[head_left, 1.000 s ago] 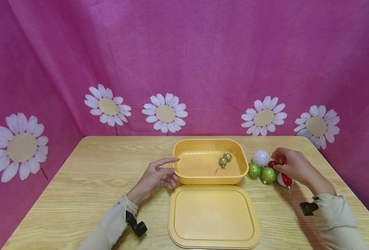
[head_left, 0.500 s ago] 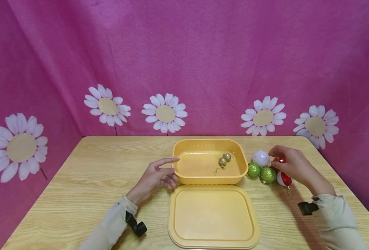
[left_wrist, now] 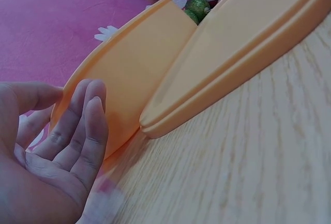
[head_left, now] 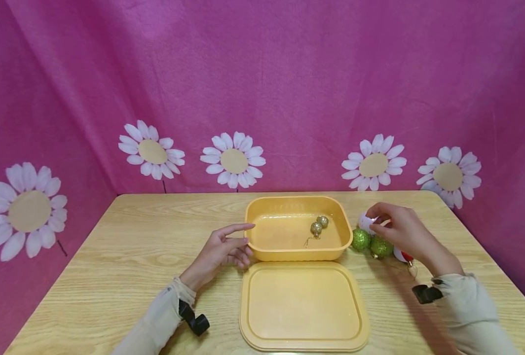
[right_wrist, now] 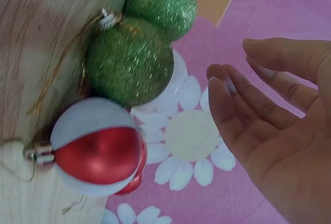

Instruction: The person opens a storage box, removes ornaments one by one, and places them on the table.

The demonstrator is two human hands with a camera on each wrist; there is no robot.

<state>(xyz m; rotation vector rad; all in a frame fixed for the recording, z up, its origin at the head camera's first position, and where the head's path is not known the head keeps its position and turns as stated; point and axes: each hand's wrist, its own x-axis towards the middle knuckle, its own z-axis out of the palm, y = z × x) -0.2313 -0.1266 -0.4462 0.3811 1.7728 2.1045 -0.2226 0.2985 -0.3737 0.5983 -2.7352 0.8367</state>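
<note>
White ornament (head_left: 366, 222) sits on the counter (head_left: 133, 256) right of the yellow tub (head_left: 298, 252), beside two green baubles (head_left: 371, 243). The right hand (head_left: 400, 231) arches over it, fingers loose, holding nothing. The left hand (head_left: 220, 249), open, steadies the tub's side.

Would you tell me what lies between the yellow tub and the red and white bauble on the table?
In the head view, two green glitter baubles lie side by side between the yellow tub and the red and white bauble, under the right hand.
</note>
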